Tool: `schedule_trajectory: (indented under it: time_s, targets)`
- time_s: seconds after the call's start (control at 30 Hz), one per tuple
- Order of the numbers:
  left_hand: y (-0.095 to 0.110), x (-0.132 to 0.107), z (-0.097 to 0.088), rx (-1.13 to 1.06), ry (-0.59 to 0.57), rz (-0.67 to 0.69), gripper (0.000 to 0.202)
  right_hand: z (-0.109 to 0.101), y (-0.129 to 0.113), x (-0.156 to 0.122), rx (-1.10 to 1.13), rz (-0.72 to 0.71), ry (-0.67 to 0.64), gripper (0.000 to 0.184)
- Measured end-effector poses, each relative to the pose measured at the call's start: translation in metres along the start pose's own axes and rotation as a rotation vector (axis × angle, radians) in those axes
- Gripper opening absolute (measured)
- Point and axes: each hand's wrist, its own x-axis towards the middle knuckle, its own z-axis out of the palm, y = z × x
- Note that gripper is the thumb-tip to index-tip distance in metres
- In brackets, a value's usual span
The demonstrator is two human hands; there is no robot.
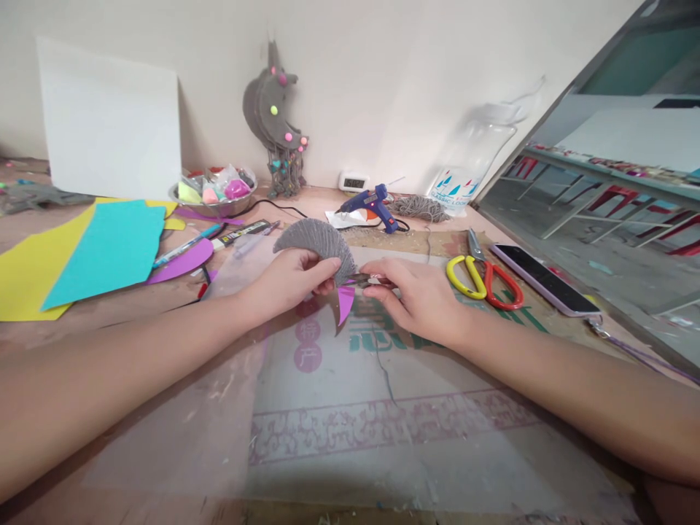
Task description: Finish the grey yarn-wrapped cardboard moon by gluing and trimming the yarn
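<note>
In front of me my left hand [309, 273] grips a crescent-shaped piece [314, 237] between thumb and fingers. Grey yarn is wound closely around most of the crescent, while its lower tip [345, 302] shows bare purple. My right hand [407, 292] pinches a slim dark tool [375, 280], whose end touches or lies close to the edge of the yarn winding. The tool's exact kind is hard to make out. A loose grey strand [386, 364] runs down over the plastic sheet below my hands.
Scissors [484, 281] and a phone [544, 278] lie to the right. Behind my hands are a blue glue gun [377, 208], a grey yarn bundle [418, 209] and a clear bottle [464, 160]. Coloured sheets [109, 251] and a bowl [213, 209] sit left; a decorated crescent [262, 109] hangs behind.
</note>
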Motion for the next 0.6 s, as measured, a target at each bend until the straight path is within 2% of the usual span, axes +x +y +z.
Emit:
schedule_trajectory:
  time_s: [0.6]
  targets:
    - [0.0026,-0.0009,-0.0015,0.021,-0.032,-0.028,0.039,0.0016,0.0000,0.0015,-0.084,-0.083,-0.020,0.024]
